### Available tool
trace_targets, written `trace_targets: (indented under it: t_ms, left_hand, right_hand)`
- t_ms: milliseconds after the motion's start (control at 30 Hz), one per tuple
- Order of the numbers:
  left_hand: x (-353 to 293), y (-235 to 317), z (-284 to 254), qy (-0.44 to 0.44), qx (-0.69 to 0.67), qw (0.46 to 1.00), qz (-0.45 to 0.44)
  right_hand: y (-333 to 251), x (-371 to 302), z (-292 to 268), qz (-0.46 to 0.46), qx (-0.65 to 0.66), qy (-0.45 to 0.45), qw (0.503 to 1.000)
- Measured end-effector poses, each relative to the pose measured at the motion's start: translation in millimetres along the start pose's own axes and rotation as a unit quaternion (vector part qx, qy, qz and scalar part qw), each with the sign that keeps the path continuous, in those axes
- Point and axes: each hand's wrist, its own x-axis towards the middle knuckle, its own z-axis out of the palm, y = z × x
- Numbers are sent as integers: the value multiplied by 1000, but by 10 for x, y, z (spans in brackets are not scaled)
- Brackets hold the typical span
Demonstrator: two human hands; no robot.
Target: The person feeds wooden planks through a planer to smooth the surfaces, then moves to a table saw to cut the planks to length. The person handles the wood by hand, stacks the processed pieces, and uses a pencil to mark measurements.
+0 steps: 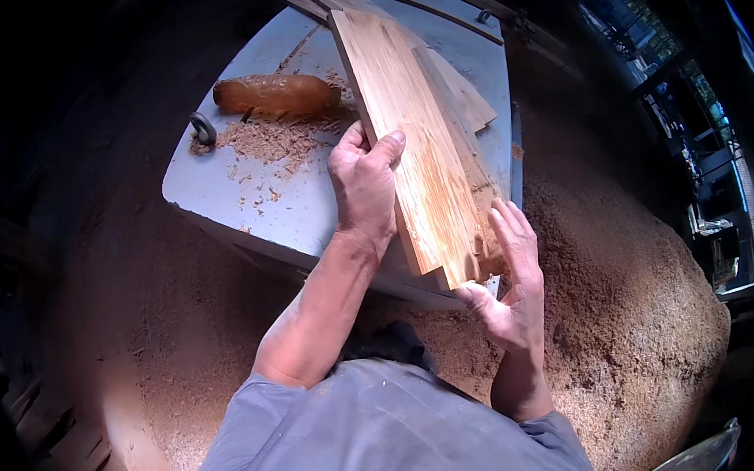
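Observation:
A long pale wooden board (pixel 402 109) slants up and away from me over a light-coloured machine top. Its near end has a small step cut at the corner, and its upper face shows rough, streaky grain. My left hand (pixel 364 179) is closed around the board's left edge, thumb on top and fingers curled underneath. Beside the near right corner is my right hand (pixel 515 282), its fingers stretched out and apart from the thumb. The thumb tip lies at the board's end; whether the fingers touch the edge I cannot tell.
The light machine top (pixel 292 229) carries wood shavings (pixel 277 146), an orange-brown plastic bottle (pixel 273 95) on its side and a metal ring (pixel 202 128). More thin boards (pixel 463 96) lie beneath and beyond the held one. A sawdust heap (pixel 630 304) rises at the right.

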Motion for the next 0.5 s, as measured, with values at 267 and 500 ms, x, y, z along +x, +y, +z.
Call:
trace_targets:
  t_ms: [267, 500]
  left_hand:
    - [-305, 1368, -263, -195, 231, 920, 251]
    - [-225, 2391, -1636, -68, 300, 924, 230]
  right_hand:
    - [-1224, 520, 1524, 162, 392, 257, 868]
    - [-1594, 1081, 2093, 212, 763, 113, 601]
